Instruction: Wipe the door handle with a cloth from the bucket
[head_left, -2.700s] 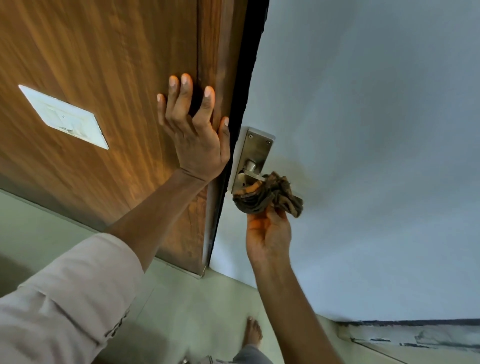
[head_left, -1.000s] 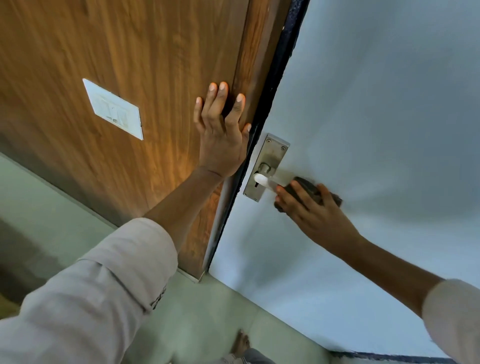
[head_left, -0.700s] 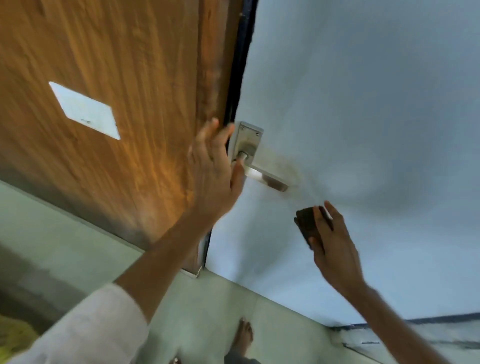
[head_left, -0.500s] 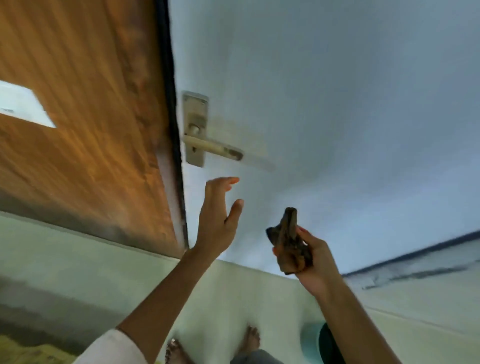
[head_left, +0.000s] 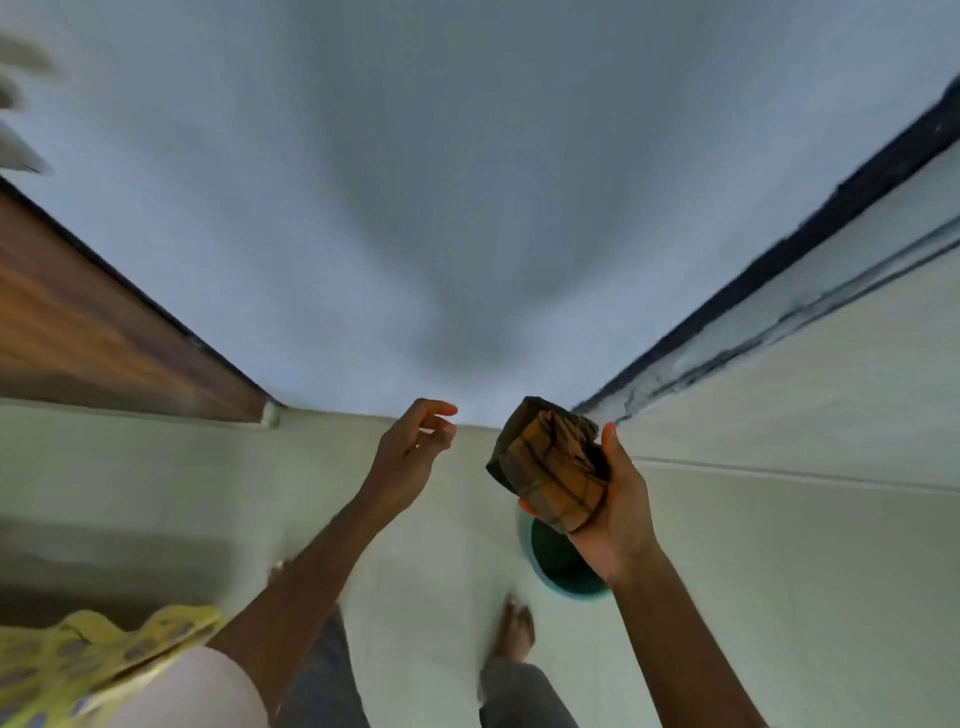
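My right hand (head_left: 615, 506) holds a bunched brown checked cloth (head_left: 550, 470) low in front of the pale grey door (head_left: 441, 208). Directly below it a teal bucket (head_left: 563, 569) stands on the floor, partly hidden by the hand and cloth. My left hand (head_left: 413, 449) hangs free to the left of the cloth, fingers loosely curled and holding nothing. The door handle is out of view; only a blurred pale shape shows at the upper left edge.
The wooden door frame panel (head_left: 93, 332) runs along the left. A dark door edge and pale wall (head_left: 831, 374) lie on the right. My bare feet (head_left: 514, 626) stand on the light floor. A yellow patterned cloth (head_left: 88, 660) lies at the bottom left.
Both hands came off the door and handle and dropped low. The view tilted down to the floor, so the handle left the frame and the bucket appeared under the cloth.
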